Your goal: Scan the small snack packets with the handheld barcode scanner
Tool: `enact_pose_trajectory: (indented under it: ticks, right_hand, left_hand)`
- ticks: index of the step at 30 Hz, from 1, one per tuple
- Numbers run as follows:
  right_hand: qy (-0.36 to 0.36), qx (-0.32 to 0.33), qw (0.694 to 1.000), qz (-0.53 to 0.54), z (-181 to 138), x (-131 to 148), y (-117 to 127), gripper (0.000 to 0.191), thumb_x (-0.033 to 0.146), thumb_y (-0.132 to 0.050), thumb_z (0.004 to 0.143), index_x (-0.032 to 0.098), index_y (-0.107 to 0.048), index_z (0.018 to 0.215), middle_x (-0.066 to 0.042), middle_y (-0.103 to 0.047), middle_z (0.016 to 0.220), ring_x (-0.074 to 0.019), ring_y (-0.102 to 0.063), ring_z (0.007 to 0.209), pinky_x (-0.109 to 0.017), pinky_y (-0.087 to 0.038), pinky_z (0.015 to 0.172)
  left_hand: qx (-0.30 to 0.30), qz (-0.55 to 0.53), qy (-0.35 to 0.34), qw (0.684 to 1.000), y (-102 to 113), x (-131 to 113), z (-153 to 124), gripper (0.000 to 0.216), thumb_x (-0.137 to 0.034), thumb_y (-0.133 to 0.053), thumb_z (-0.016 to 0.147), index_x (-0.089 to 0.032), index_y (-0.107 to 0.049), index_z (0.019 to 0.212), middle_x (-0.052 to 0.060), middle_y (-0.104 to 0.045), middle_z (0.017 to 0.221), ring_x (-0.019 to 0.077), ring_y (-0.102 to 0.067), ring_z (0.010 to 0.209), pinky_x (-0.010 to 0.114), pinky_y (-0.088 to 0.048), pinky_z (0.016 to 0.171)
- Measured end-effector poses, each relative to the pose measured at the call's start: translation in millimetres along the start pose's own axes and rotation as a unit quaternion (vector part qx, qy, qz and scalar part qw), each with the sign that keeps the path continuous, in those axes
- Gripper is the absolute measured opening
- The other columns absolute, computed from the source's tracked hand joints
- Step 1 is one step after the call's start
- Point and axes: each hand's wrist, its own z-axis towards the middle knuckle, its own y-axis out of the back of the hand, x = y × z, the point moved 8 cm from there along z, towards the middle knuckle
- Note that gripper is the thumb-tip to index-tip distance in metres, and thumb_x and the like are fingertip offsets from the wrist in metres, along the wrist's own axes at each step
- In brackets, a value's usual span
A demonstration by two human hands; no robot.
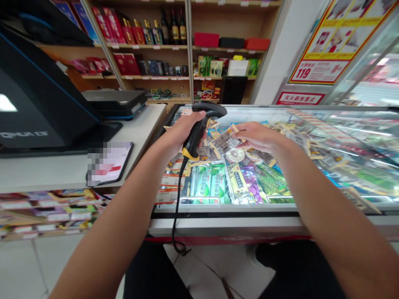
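Observation:
My left hand (183, 126) is wrapped round the handle of a black and yellow barcode scanner (199, 131), whose head points away and to the right. From the handle's base a black cord (178, 199) hangs down over the freezer's front. In my right hand (255, 136), thumb and fingers pinch the edge of a small clear snack packet (224, 142) with tan ends, just right of the scanner. Similar packets (289, 135) lie scattered over the glass top of the freezer beneath both hands. Green ice-cream wrappers (210, 182) show through the glass.
To the left, a counter (149, 124) carries a black checkout terminal (40, 104), a phone-like device (115, 164) with a partly blurred screen, and a black boxy device (115, 99). Shelves (190, 45) with bottles and boxes stand behind the freezer (237, 222). A poster (339, 45) hangs at right.

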Motion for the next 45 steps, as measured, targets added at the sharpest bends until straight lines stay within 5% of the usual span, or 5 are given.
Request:
enact_pose_trajectory:
  ticks: [8, 18, 31, 39, 45]
  right_hand:
    - [-0.001, -0.233, 0.967, 0.107, 2, 0, 62, 0.004, 0.016, -0.065, 0.08, 0.02, -0.064, 0.08, -0.002, -0.066, 0.081, -0.0142, -0.058, 0.071, -0.024, -0.05, 0.057]
    - [0.028, -0.222, 0.971, 0.086, 2, -1, 69, 0.005, 0.02, -0.068, 0.075, 0.02, -0.065, 0.08, 0.0, -0.064, 0.079, -0.014, -0.059, 0.071, -0.026, -0.049, 0.062]
    - [0.06, -0.216, 0.973, 0.058, 7, -4, 82, 0.01, 0.027, -0.067, 0.073, 0.021, -0.065, 0.081, -0.002, -0.064, 0.084, -0.0167, -0.06, 0.081, -0.025, -0.049, 0.063]
    - [0.044, -0.22, 0.973, 0.051, 5, 0, 80, 0.008, 0.025, -0.065, 0.073, 0.02, -0.063, 0.079, -0.001, -0.062, 0.077, -0.0153, -0.057, 0.069, -0.026, -0.047, 0.059]
    - [-0.011, -0.292, 0.93, -0.225, -49, 22, 106, 0.017, 0.024, -0.055, 0.076, 0.02, -0.05, 0.061, 0.004, -0.041, 0.055, -0.0121, -0.035, 0.053, -0.026, -0.027, 0.051]
  left_hand:
    - [0.168, 0.121, -0.012, 0.978, -29, 7, -12, 0.046, -0.057, -0.055, 0.089, -0.017, -0.058, 0.065, 0.005, -0.061, 0.058, 0.0119, -0.054, 0.045, 0.023, -0.041, 0.043]
    - [0.182, 0.208, -0.06, 0.959, -40, 1, -16, 0.042, -0.058, -0.06, 0.084, -0.018, -0.062, 0.073, 0.001, -0.061, 0.062, 0.013, -0.055, 0.057, 0.022, -0.043, 0.051]
    - [0.196, 0.2, -0.088, 0.956, -43, -9, -20, 0.039, -0.054, -0.059, 0.084, -0.018, -0.057, 0.069, 0.0, -0.056, 0.061, 0.0122, -0.052, 0.056, 0.022, -0.041, 0.051]
    - [0.203, 0.171, -0.071, 0.961, -42, -4, -19, 0.04, -0.056, -0.061, 0.084, -0.018, -0.055, 0.072, 0.0, -0.059, 0.061, 0.0113, -0.053, 0.051, 0.022, -0.042, 0.048]
    - [0.14, 0.052, -0.063, 0.987, -28, -2, -8, 0.043, -0.059, -0.06, 0.084, -0.018, -0.054, 0.073, 0.002, -0.061, 0.059, 0.0125, -0.054, 0.044, 0.024, -0.042, 0.041]
